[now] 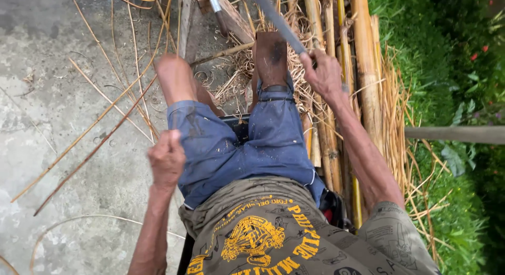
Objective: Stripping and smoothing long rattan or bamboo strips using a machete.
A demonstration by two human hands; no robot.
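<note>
I sit looking down at my blue shorts (247, 148) and bare legs. My left hand (166, 160) is closed around the near end of thin split bamboo strips (94, 127) that run away to the left over the concrete. My right hand (324, 72) grips the handle of a long grey blade (276, 17) that points up and away, over my right knee. A brown pad (271, 58) lies strapped on that knee.
Thick yellow bamboo poles (363, 59) lie along my right side, with curled shavings (236, 70) around my knees. Grass and plants (452, 70) fill the right edge. A grey bar (457, 134) crosses there. Bare concrete floor (47, 85) lies left.
</note>
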